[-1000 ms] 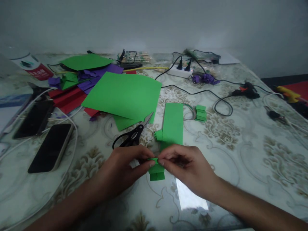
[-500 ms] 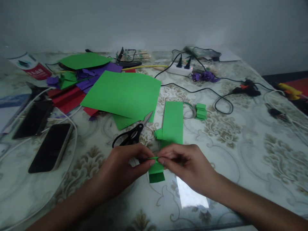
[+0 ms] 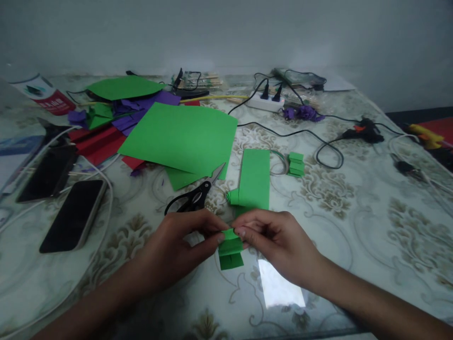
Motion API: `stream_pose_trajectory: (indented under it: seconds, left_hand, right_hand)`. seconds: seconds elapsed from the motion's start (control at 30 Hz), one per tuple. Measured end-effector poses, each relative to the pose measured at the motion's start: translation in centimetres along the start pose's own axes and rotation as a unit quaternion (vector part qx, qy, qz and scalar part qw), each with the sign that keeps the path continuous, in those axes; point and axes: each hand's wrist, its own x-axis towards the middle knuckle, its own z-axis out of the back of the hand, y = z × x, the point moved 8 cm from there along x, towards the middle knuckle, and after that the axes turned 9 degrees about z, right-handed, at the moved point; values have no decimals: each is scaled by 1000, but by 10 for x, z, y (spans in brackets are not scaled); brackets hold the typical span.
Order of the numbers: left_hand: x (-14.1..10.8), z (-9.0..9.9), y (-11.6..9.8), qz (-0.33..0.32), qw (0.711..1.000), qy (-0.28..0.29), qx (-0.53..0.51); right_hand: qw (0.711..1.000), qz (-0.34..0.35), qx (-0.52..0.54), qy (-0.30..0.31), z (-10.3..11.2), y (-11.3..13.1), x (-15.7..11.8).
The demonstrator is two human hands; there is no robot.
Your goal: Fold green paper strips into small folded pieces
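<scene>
A small green paper strip (image 3: 230, 246) with crosswise folds hangs between my hands near the front of the table. My left hand (image 3: 193, 238) pinches its upper left edge between thumb and fingers. On the upper right edge, my right hand (image 3: 271, 238) grips the same strip with thumb and forefinger. Just beyond my fingers lies a flat green paper rectangle (image 3: 255, 177), with a small folded green piece (image 3: 232, 196) at its left edge. Black-handled scissors (image 3: 198, 191) rest left of it, blades pointing away. Another pleated green strip (image 3: 296, 164) sits to the right.
Large green sheets (image 3: 180, 137) lie over purple paper (image 3: 152, 104) and red paper (image 3: 99, 144). Two phones, one a black phone (image 3: 73, 215), are at the left with a white cable. A power strip (image 3: 265, 100), dark cords and a glue gun (image 3: 364, 131) lie toward the back right.
The upper folds of the green strip have opened out toward me, so more of its face shows. My fingers have moved slightly apart along its top edge.
</scene>
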Motion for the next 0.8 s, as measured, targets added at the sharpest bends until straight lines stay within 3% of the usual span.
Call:
stream_pose_trajectory:
  seconds: [0.47, 0.8]
  left_hand:
    - [-1, -1, 3, -2, 1000, -5, 0]
    - [0, 10, -1, 52, 999, 12, 4]
  right_hand:
    - [1000, 22, -7, 18, -4, 1, 4]
    - [1000, -13, 2, -16, 2, -1, 2]
